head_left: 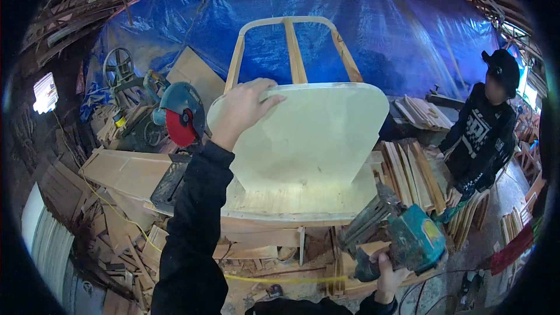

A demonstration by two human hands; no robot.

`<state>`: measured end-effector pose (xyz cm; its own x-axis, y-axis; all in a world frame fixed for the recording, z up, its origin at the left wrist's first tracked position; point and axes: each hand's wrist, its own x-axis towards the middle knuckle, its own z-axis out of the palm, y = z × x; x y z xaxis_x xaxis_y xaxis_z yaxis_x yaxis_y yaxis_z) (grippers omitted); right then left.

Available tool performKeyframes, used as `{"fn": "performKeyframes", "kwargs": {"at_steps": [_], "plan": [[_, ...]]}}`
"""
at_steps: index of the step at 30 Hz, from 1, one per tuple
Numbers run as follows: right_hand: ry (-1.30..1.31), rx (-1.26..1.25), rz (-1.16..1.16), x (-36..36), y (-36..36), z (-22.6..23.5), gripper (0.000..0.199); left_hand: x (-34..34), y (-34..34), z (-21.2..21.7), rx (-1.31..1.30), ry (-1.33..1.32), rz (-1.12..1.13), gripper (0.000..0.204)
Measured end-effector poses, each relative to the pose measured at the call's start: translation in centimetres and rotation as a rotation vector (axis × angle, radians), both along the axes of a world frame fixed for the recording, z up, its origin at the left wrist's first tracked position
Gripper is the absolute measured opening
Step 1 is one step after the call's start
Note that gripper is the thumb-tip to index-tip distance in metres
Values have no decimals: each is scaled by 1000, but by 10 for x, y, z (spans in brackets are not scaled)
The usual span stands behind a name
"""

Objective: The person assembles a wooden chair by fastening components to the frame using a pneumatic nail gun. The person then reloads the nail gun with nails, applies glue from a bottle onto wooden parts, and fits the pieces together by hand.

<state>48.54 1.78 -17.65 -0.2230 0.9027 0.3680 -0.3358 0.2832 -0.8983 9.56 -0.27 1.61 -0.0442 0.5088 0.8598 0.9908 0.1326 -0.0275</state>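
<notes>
Pale panel (309, 134) stands on the pale base board (286, 201), mid-bench. Left hand (248, 102) grips its upper left corner, fingers together over the edge, thumb apart on the near face. Right hand (388, 277) holds the teal power tool (417, 239) at lower right; thumb visible on the grip, other fingers hidden, cannot tell how they close. My judgement: keep the panel steady and the tool's nose well clear of the left fingers. Count: one panel, one tool, one saw (188, 102), one wooden frame (293, 52) with three uprights, one co-worker (481, 122).
</notes>
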Motion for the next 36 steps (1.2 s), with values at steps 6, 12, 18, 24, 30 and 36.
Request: {"fn": "performKeyframes", "kwargs": {"at_steps": [6,12,18,24,30,36], "plan": [[-10,50,171,-69,-1,10,17,-10,10,5,-11,50,-9,34],[-369,348,67,-154,41,-10,16,-19,11,7,-30,157,-30,34],[-23,474,-165,-219,53,58,9,-31,18,3,44,202,-69,31],[-47,421,-129,-238,67,63,33,-37,23,2,43,205,-71,29],[-62,604,-302,-246,73,67,9,-35,18,9,39,200,-73,26],[2,691,-346,-249,75,68,9,-37,22,4,5,160,-50,25]]}}
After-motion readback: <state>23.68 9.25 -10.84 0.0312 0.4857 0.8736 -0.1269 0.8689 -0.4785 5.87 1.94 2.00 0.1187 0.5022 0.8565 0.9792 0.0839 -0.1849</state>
